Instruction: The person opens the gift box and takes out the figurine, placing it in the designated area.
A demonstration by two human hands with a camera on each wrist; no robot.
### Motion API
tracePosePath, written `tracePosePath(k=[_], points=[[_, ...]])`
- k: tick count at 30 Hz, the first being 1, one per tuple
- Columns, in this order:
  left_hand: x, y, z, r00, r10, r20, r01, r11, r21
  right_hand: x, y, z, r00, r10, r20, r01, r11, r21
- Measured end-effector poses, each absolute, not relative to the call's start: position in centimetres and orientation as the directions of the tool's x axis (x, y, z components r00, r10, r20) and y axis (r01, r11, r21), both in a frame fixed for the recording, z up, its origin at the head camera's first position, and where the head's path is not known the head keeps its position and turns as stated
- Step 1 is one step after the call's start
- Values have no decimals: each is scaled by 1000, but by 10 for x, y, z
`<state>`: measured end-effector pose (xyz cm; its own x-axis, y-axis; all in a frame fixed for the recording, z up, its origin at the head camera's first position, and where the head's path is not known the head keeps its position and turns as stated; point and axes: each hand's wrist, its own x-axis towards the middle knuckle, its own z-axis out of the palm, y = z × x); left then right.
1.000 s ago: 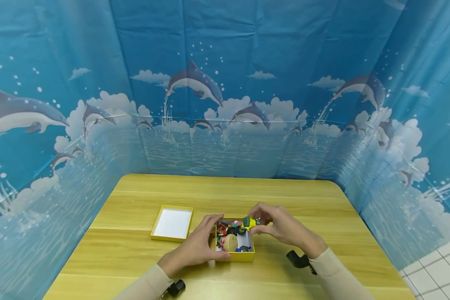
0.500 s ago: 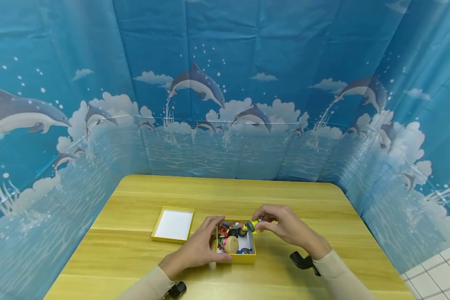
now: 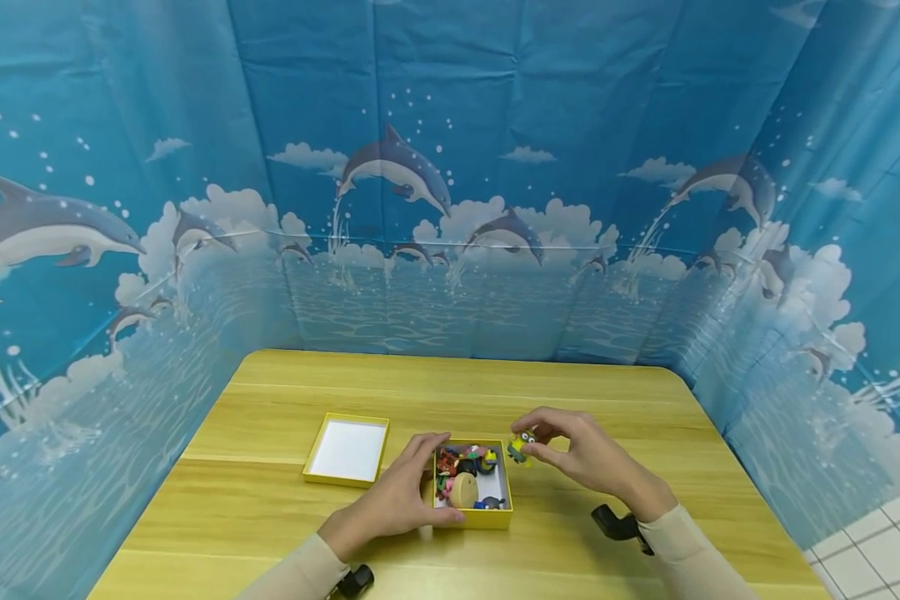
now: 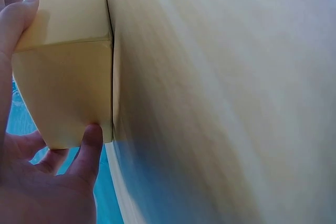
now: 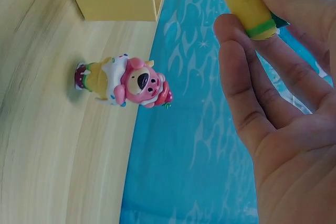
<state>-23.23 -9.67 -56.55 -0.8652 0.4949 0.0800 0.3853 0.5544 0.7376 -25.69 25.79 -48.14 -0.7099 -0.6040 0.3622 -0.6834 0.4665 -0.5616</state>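
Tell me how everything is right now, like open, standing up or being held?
Yellow box: open, held by the left hand
Lid: off the box, white inside facing up
Yellow toy: pinched in the right hand, outside the box
Pink bear toy: standing upright on the table
Other toys: jumbled together inside the box

Toy [image 5: 248, 13] is yellow with green trim; box [image 3: 480, 520] is yellow outside, white inside, lid [image 3: 347, 448] same. Bear figure [image 5: 137, 81] has a pink head, cream muzzle, yellow lower body and speckled white band. Bench [image 3: 255, 425] is yellow woodgrain, curtain [image 3: 450, 92] blue with grey-and-white dolphins and white clouds, sleeves [image 3: 296, 571] beige.
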Motion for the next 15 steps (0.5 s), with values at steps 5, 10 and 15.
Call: tracePosePath(k=[5, 10, 15], points=[[-232, -97, -565, -861, 500, 87, 393, 548, 738, -257, 261, -482, -722, -598, 348, -676, 502, -540], [-231, -97, -563, -861, 503, 74, 386, 551, 740, -259, 266, -484, -726, -591, 351, -674, 513, -531], [-231, -98, -560, -859, 508, 57, 379, 557, 739, -261, 270, -485, -724, -580, 372, -681, 516, -520]])
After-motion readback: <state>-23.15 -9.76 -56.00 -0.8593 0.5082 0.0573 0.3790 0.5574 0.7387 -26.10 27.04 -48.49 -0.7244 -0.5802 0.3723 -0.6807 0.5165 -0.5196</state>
